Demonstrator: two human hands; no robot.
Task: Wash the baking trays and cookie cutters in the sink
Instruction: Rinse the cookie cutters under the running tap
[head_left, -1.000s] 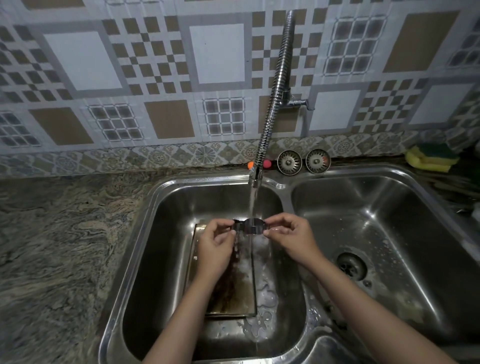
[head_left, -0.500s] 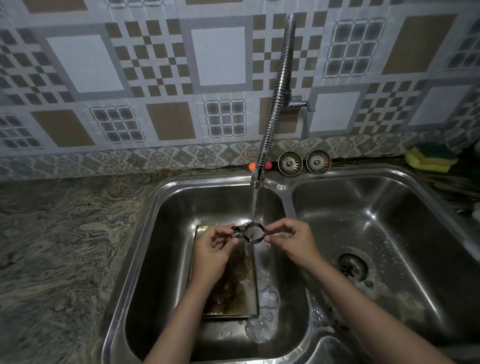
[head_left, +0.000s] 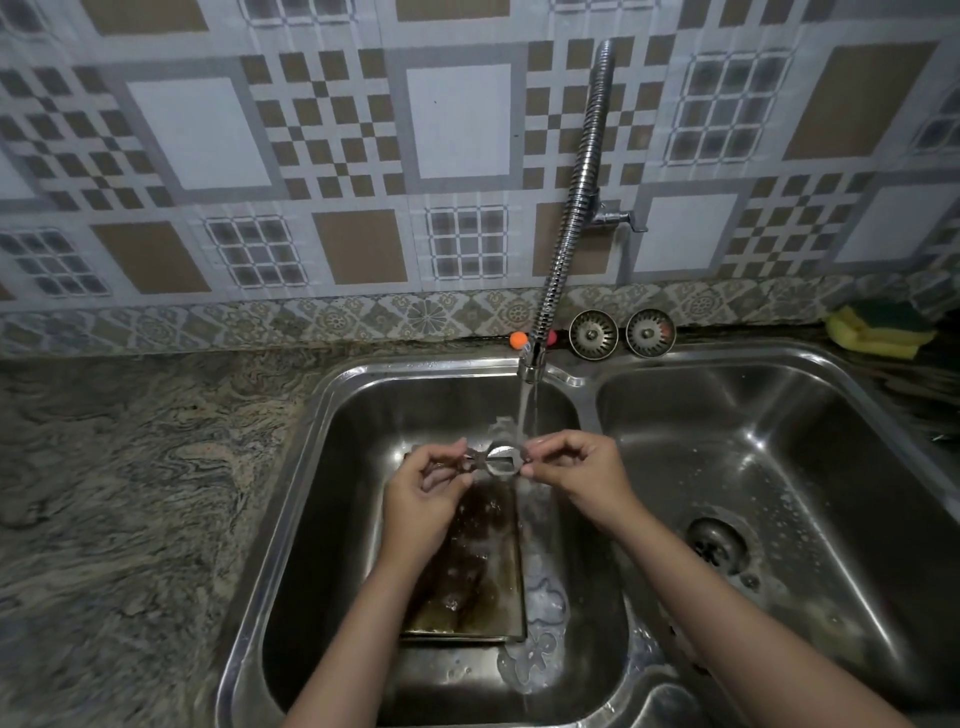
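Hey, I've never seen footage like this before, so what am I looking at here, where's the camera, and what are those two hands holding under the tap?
There is no machine here: a person wears one wide-angle camera on the head, looking down at their own bare hands over a steel double sink. The left hand and right hand each pinch one end of a small shiny metal cookie cutter, holding it in the water running from the ribbed flexible metal tap. Below, on the floor of the left basin, lies a rectangular metal baking tray with brown stains; beside it, more cookie cutters lie in the water. Behind the sink stand two round metal drain strainers, and a yellow and green sponge lies on the mottled stone counter.
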